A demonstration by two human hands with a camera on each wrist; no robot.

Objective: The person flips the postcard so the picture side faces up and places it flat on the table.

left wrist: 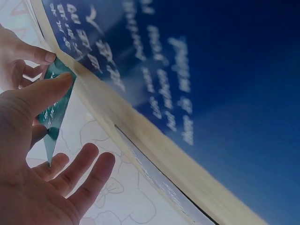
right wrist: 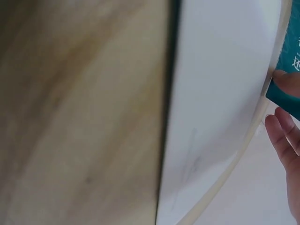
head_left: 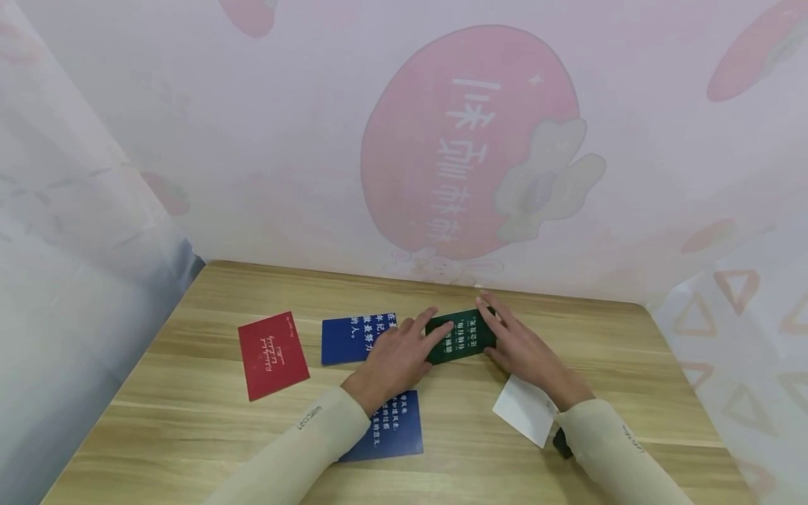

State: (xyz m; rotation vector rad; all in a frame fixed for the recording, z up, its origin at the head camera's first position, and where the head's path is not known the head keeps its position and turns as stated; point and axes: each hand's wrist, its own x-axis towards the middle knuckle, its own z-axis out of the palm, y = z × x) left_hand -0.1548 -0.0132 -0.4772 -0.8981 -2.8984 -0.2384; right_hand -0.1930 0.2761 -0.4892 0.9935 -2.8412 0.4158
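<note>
A dark green card (head_left: 466, 344) with white writing is held between both hands near the back of the table. My left hand (head_left: 393, 359) pinches its left end, with the thumb (left wrist: 58, 89) on the printed face and some fingers spread apart. At the opposite end, my right hand (head_left: 529, 356) grips the card's edge between thumb and fingers. In the right wrist view, the right thumb (right wrist: 288, 82) lies on a corner of the green card. Partly behind the left hand lies a blue card (head_left: 344, 341); another blue card (head_left: 404, 431) is under the left forearm.
A red card (head_left: 275, 358) lies at the left of the wooden table (head_left: 461, 456). Beside the right wrist are a white card (head_left: 526, 412) and a small black object (head_left: 562, 444), partly covered by the sleeve. A printed curtain (head_left: 284, 140) hangs behind the table.
</note>
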